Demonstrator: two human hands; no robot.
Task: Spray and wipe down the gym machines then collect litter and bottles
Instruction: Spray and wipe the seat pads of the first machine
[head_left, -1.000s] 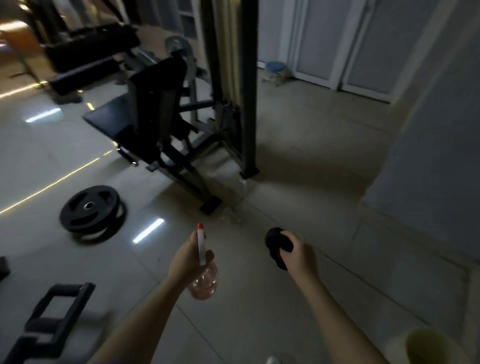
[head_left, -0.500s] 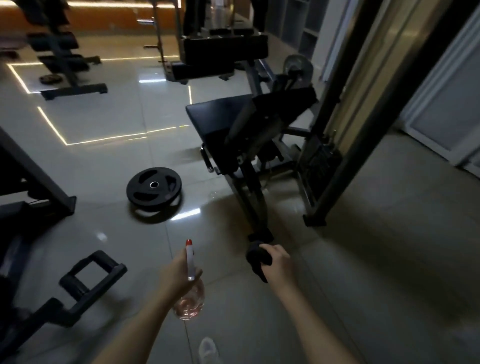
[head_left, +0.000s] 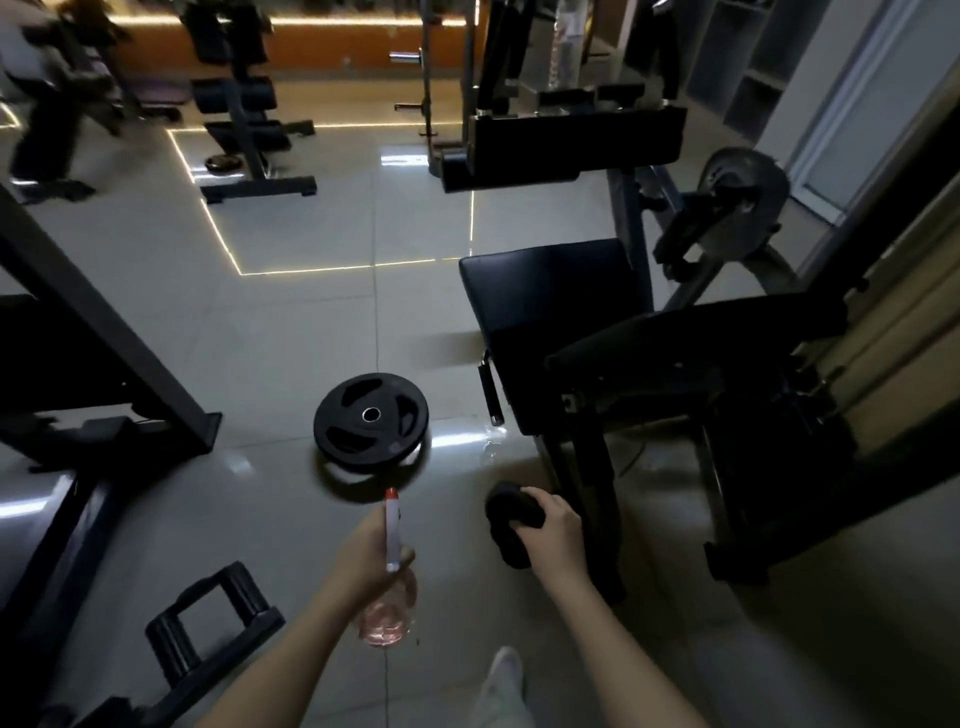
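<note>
- Left hand, lower centre of frame: fingers wrapped round the neck of the spray bottle. Its clear body, with pinkish liquid, hangs below the fist. The white head with a red tip points up-frame, toward the floor, not at any pad.
- Right hand, just right of it: clenched round a balled dark cloth. The hand is held in the air in front of the machine's front leg and seems to touch nothing else.
- Step, as I judge it: closing on the machine at right. No spray on it yet, as far as this dim light shows.
- To do it well: turn the nozzle right and mist the seat pad lightly, then the long roller pad. Keep spray off the floor tiles, which are glossy and likely slippery.
- Shake the cloth out flat before wiping, as a ball cleans poorly. Work from the back edge of the seat toward the front, then the side handle.
- Outward: a loose weight plate lies flat on the floor, centre frame, well apart from both hands. It is a trip hazard.
- There is a small clear glint on the floor under the seat's front corner. Cannot tell if it is litter or a reflection.
- More benches and racks sit along the upper left.
</note>
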